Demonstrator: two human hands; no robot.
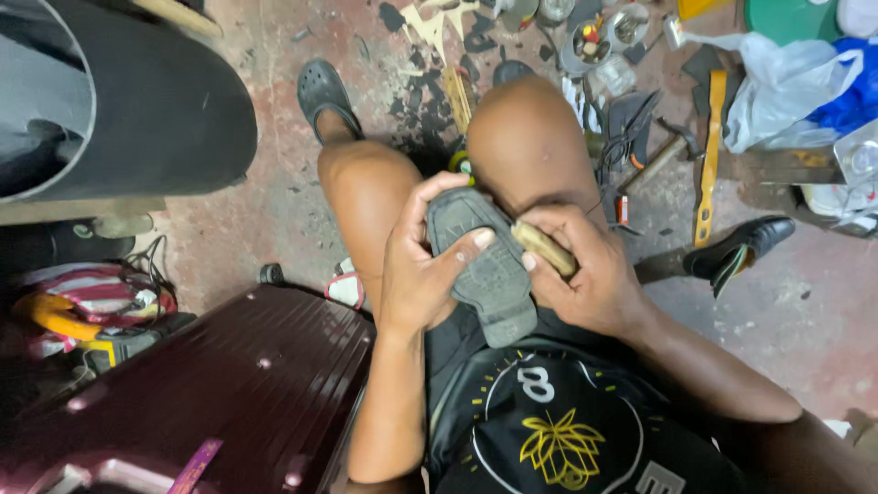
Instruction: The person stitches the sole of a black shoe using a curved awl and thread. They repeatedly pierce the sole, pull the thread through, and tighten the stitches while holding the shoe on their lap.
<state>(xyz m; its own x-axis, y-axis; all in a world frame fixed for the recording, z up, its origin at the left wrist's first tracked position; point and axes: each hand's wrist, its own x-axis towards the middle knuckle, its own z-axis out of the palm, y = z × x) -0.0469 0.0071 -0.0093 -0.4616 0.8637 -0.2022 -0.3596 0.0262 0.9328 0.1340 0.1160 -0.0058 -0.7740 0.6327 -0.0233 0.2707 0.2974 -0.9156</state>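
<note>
Head view, looking down onto the lap of a seated person. The left hand [416, 274] held a dark shoe sole [485, 265] sole-side up above the thighs, its grip closed on the sole: the palm wrapped the left edge and the thumb lay across the tread. The sole rested over the lap between the two bare knees, its heel end pointing toward the person's black printed shirt [558, 430]. The right hand [590, 279] was closed around a tan wooden handle [544, 249], fingers curled tight on it, and the handle's near end touched the right edge of the sole; the working end of the tool was hidden behind the sole and fingers. Beyond the left knee, one foot in a dark clog [322, 94] stood on the stained concrete floor [274, 210]. A maroon hard-shell suitcase [229, 384] lay just beside the left forearm. To the right, on the floor, lay a black dress shoe [745, 245], a hammer [660, 154] and a long yellow strip [709, 155], with white and blue plastic bags [796, 87] farther off. Dark offcuts [430, 82] were scattered on the floor ahead of the knees.
</note>
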